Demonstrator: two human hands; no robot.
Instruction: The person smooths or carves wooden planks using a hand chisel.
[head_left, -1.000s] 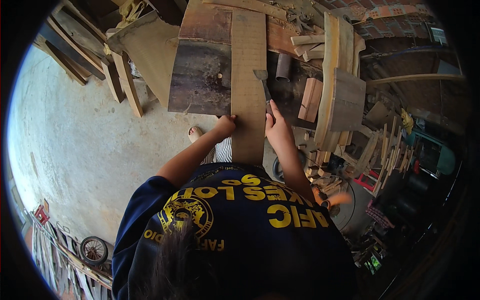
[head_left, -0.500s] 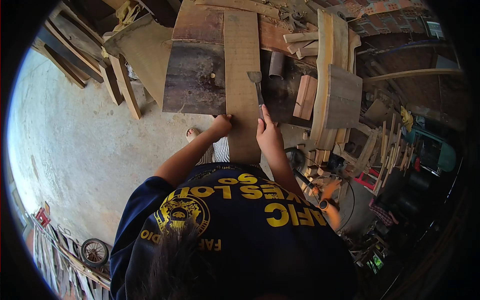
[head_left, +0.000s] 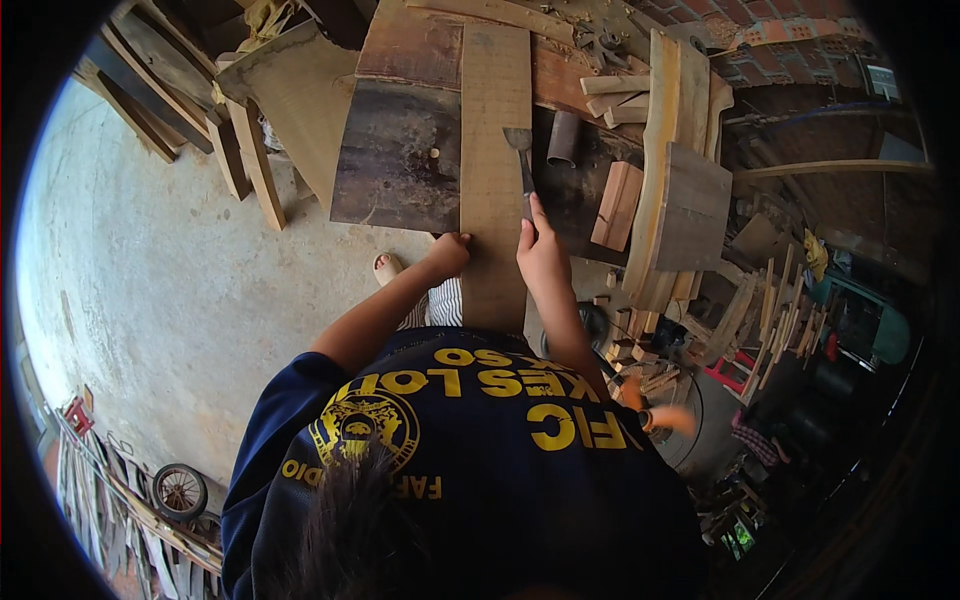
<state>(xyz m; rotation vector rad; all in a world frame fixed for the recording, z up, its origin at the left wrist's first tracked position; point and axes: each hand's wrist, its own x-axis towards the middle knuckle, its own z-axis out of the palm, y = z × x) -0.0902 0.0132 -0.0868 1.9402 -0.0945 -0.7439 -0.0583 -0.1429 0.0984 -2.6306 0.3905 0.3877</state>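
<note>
Head view: the right hand [head_left: 542, 240] is wrapped round the handle of a scraper [head_left: 523, 160], one finger stretched along it. The blade lies over the right side of a board [head_left: 495, 90], which runs lengthwise across the bench [head_left: 395, 160] and past its near edge toward the person's shirt [head_left: 460, 350]. Whether the blade presses on the wood, I cannot tell. The left hand [head_left: 450, 254] is closed at the board's left edge and seems to grip it, though its undersides are hidden.

The board could slide or twist if that grip is too light, since no clamp shows on it. With its near end overhanging, a hard downward push there might tip it. The scraper could skid off the right edge and knock the tube [head_left: 563, 138] or block [head_left: 617, 206] lying beyond; a blade set too steep might gouge the surface.
</note>
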